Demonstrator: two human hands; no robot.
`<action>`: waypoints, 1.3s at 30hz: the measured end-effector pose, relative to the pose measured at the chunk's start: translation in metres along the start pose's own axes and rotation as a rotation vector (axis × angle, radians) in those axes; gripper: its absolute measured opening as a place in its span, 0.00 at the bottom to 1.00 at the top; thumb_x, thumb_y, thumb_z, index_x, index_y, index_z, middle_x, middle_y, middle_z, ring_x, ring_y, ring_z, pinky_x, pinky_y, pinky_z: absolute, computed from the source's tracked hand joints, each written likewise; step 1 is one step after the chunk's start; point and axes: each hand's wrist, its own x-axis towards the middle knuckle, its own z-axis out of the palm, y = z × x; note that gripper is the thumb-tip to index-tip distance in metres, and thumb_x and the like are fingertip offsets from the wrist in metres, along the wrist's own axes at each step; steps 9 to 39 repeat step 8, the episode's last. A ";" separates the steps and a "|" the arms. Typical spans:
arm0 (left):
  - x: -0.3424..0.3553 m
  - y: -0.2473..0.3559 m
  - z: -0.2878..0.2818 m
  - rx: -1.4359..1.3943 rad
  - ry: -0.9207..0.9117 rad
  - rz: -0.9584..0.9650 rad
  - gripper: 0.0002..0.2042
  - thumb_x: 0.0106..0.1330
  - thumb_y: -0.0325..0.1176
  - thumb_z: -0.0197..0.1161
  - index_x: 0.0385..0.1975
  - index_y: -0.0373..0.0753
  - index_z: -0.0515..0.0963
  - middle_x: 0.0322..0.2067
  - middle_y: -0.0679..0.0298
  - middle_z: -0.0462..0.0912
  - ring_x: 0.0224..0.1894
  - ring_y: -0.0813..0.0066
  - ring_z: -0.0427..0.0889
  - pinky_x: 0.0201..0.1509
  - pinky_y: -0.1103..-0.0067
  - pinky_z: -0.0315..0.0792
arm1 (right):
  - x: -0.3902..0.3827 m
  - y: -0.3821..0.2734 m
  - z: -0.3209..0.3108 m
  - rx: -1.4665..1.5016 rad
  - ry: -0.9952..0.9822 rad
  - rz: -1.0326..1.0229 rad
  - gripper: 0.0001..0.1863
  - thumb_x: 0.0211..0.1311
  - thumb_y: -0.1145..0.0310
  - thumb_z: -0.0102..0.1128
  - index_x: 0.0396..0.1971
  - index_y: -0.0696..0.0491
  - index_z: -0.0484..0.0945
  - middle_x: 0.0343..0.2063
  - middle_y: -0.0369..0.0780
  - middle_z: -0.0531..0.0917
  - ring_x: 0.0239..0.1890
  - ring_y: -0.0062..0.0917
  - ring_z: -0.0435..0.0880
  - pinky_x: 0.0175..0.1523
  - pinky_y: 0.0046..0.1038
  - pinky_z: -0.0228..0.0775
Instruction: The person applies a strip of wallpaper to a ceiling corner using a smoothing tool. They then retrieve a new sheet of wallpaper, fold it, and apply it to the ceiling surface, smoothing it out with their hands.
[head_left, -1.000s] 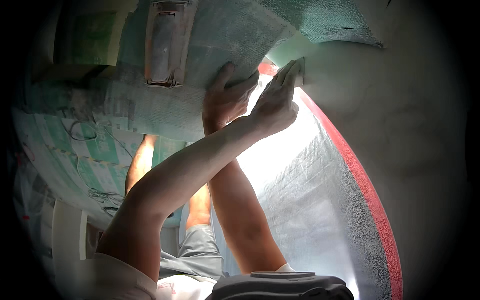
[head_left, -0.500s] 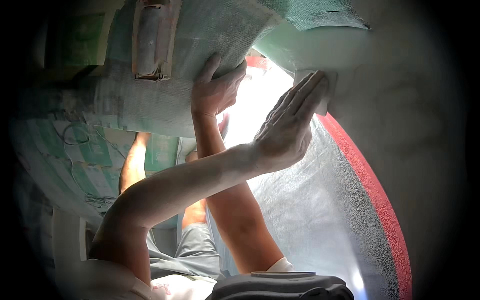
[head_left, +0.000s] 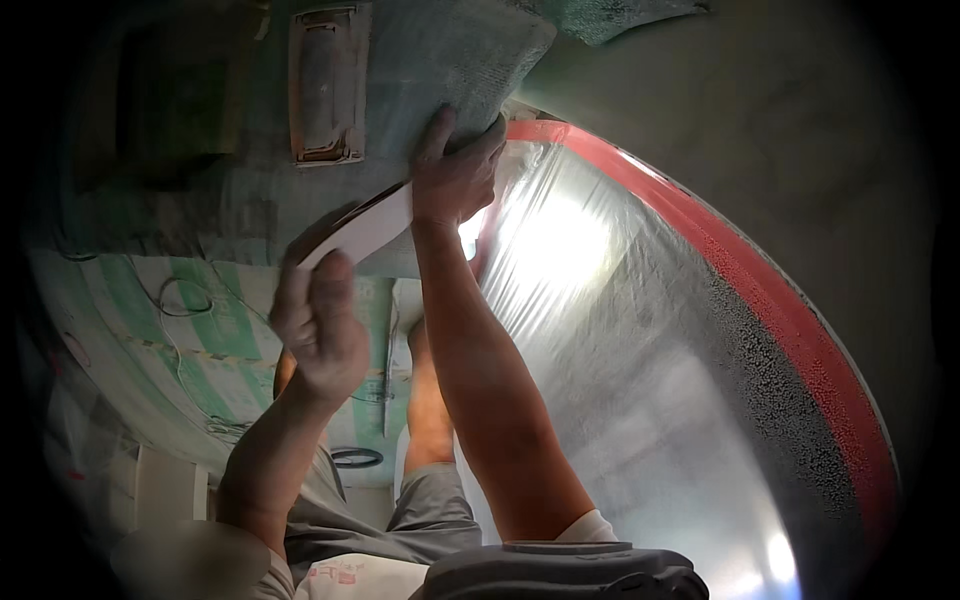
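My left hand (head_left: 325, 315) is raised at the left middle, gripping a thin, pale, curved sheet (head_left: 370, 228) with a dark edge. It looks like sandpaper. The thumb lies on the pale face, and the fingers are partly hidden behind. My right hand (head_left: 455, 175) rests against a dusty grey-green panel (head_left: 420, 60), with its thumb up along the face and its fingers curled at the right edge. What the fingertips touch is hidden. The sheet's upper end comes close to my right wrist. A long frame-edged recess (head_left: 328, 95) sits in the panel left of my right hand.
Clear plastic film (head_left: 600, 400) hangs on the right, edged with red tape (head_left: 690, 225) and lit from behind. Beyond the tape is a grey wall (head_left: 800, 130). Cables (head_left: 185, 300) lie on the green-and-white floor covering (head_left: 200, 350). A dark grey moulded piece (head_left: 560, 575) covers the bottom edge.
My left hand has left the wall at the right and swung back left with the sheet. The sheet now shows its long pale side. My right hand keeps its place on the panel.
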 end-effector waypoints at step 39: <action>-0.113 -0.009 -0.209 0.250 0.132 -0.648 0.14 0.76 0.36 0.67 0.56 0.39 0.82 0.50 0.68 0.85 0.52 0.84 0.80 0.59 0.80 0.72 | 0.000 0.000 -0.016 0.132 -0.072 0.033 0.42 0.73 0.45 0.57 0.71 0.65 0.61 0.62 0.59 0.75 0.65 0.55 0.77 0.66 0.52 0.71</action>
